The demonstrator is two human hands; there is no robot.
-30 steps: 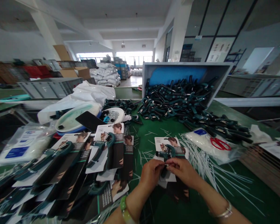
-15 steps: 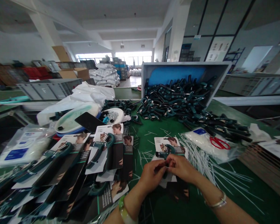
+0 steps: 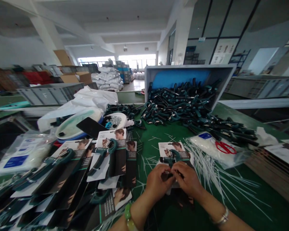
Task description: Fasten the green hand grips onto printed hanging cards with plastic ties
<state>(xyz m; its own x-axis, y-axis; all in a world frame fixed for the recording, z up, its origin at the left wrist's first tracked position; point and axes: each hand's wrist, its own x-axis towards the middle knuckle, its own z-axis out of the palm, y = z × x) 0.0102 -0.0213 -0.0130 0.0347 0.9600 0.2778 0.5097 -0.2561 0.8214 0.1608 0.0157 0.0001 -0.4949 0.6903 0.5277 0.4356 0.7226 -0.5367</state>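
Two hands [image 3: 171, 181] — teal hand exerciser [image 3: 170, 159] held between them.

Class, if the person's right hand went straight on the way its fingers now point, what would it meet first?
The right hand would probably meet the left hand, close across from it over the teal hand exerciser; depth is unclear here.

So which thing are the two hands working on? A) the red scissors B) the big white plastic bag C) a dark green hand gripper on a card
C: the left hand and right hand meet right at the dark green hand gripper, which sits on its card.
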